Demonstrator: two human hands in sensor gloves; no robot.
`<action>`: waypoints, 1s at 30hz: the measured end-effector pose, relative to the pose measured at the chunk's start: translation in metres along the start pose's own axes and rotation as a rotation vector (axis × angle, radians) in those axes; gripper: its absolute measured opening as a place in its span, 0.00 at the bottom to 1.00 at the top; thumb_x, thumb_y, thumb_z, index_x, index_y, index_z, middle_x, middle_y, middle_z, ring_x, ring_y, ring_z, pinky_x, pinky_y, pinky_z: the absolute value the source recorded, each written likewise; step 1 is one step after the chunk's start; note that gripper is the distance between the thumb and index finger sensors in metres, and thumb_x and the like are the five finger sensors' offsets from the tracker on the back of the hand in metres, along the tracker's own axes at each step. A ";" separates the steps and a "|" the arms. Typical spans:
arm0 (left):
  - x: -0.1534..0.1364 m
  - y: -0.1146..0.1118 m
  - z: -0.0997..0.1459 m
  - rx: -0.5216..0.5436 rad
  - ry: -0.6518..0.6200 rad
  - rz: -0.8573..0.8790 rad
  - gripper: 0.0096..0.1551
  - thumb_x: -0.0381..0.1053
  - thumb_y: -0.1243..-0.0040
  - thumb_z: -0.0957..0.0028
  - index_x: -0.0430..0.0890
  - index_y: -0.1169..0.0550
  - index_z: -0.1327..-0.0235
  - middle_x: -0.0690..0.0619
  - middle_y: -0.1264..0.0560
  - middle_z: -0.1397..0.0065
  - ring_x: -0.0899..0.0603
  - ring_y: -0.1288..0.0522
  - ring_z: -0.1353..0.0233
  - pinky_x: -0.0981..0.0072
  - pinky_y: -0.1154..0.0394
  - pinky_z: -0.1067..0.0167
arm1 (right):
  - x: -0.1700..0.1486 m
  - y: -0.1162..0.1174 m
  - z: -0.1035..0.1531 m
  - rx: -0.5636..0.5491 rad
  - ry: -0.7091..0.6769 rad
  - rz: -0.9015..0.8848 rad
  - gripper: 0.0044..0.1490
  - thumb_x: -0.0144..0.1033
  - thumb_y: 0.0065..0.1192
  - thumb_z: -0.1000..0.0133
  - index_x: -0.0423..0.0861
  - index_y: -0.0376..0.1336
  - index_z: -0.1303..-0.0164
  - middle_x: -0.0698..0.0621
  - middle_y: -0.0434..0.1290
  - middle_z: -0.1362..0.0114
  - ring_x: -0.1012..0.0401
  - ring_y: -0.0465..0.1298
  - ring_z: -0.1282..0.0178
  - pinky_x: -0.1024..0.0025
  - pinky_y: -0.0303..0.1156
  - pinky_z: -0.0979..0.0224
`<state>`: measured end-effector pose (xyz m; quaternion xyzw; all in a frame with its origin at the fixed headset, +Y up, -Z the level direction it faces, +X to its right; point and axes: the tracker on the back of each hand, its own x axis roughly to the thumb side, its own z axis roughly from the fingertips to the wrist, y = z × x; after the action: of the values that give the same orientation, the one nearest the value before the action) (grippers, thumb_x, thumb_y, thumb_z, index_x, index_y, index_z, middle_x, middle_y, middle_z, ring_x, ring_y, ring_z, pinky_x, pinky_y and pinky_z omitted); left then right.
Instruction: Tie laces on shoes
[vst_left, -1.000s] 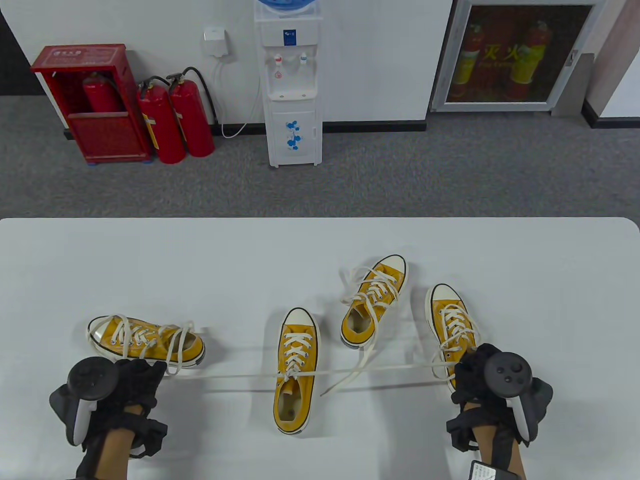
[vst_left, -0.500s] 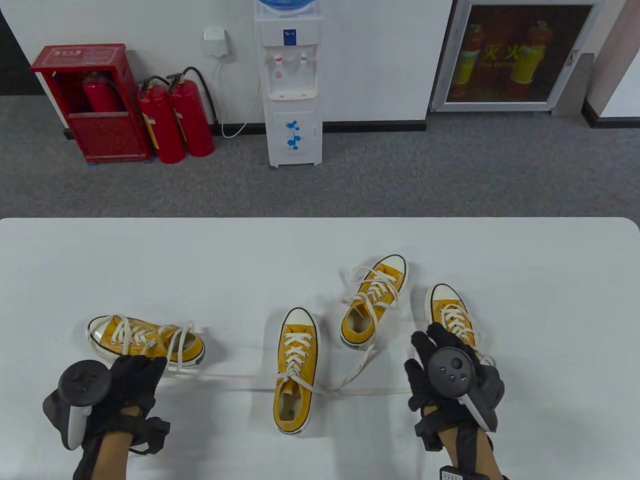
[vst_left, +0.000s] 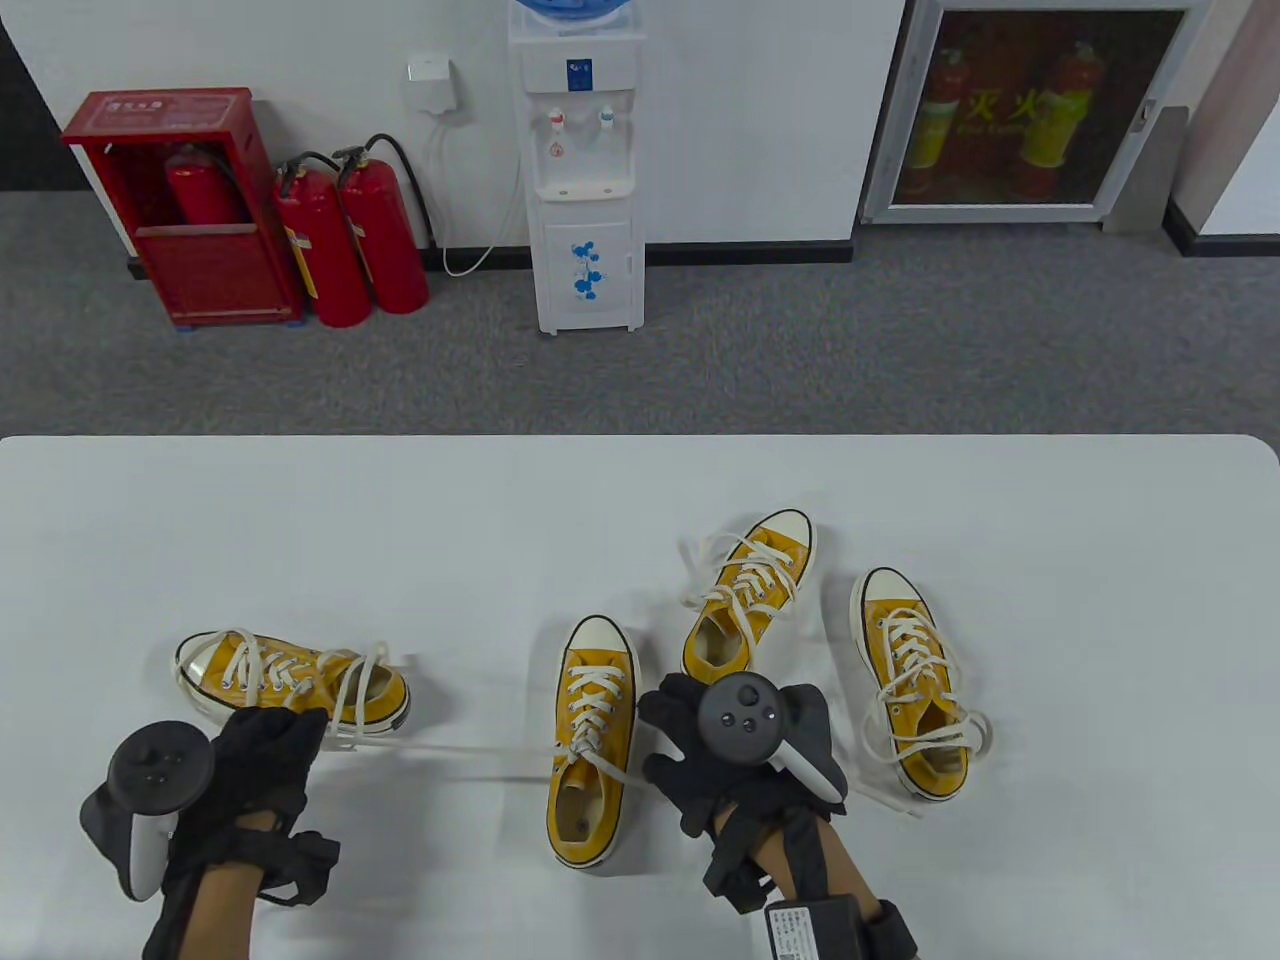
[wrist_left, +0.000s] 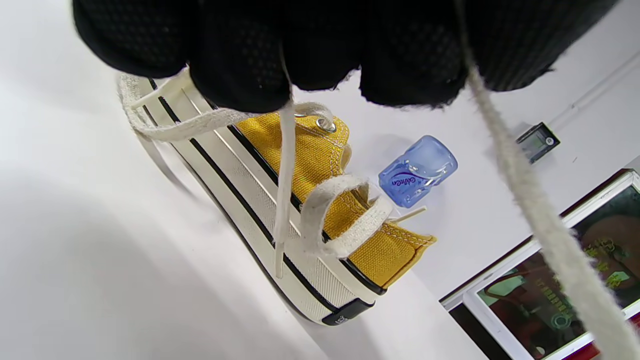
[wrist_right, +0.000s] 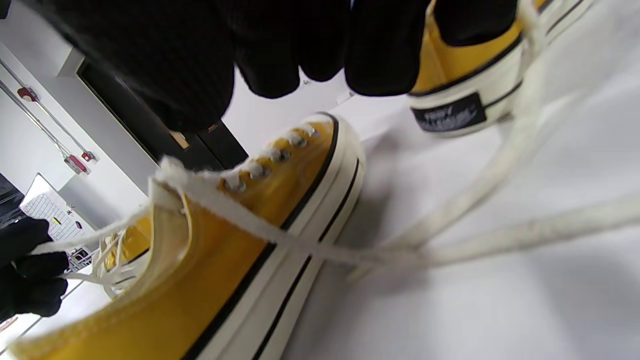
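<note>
Lengthwise, the middle shoe (vst_left: 590, 740) is lying near the table's (vst_left: 400, 520) front edge, its white toe cap pointing toward the far edge. It is yellow canvas with cream laces. The left hand (vst_left: 262, 760) is pinching one lace (vst_left: 450, 748) stretched taut toward the left edge; the right hand (vst_left: 715, 760) is hovering beside the shoe with relaxed fingers spread, holding nothing.

Four yellow canvas sneakers with cream laces near the table's front edge; left one (vst_left: 292, 688) on its side; middle one (vst_left: 590, 738) untied; two at right (vst_left: 748, 600) (vst_left: 908, 680) loosely laced.
</note>
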<state>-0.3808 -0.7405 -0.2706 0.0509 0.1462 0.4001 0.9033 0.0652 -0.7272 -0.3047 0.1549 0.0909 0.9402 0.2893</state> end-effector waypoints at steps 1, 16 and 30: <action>0.000 0.000 0.000 0.001 0.001 -0.001 0.19 0.68 0.38 0.53 0.55 0.13 0.68 0.52 0.21 0.46 0.40 0.19 0.50 0.39 0.25 0.42 | -0.001 0.005 -0.001 0.008 -0.002 0.008 0.43 0.47 0.71 0.52 0.47 0.60 0.25 0.46 0.53 0.17 0.45 0.65 0.22 0.36 0.55 0.23; -0.001 -0.001 0.000 -0.003 0.009 -0.010 0.19 0.68 0.38 0.53 0.55 0.13 0.68 0.51 0.21 0.46 0.40 0.19 0.50 0.39 0.25 0.42 | -0.009 0.044 -0.003 0.099 0.085 0.121 0.47 0.49 0.73 0.53 0.44 0.59 0.25 0.46 0.44 0.15 0.41 0.51 0.16 0.33 0.46 0.22; 0.000 -0.001 0.000 -0.010 0.012 -0.017 0.19 0.68 0.38 0.53 0.55 0.13 0.68 0.52 0.20 0.46 0.40 0.19 0.50 0.39 0.25 0.42 | -0.007 0.053 -0.003 -0.001 0.079 0.169 0.32 0.44 0.73 0.52 0.45 0.72 0.38 0.47 0.56 0.18 0.41 0.58 0.18 0.34 0.50 0.23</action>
<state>-0.3807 -0.7414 -0.2710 0.0427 0.1498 0.3935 0.9060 0.0423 -0.7746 -0.2953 0.1245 0.0885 0.9668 0.2051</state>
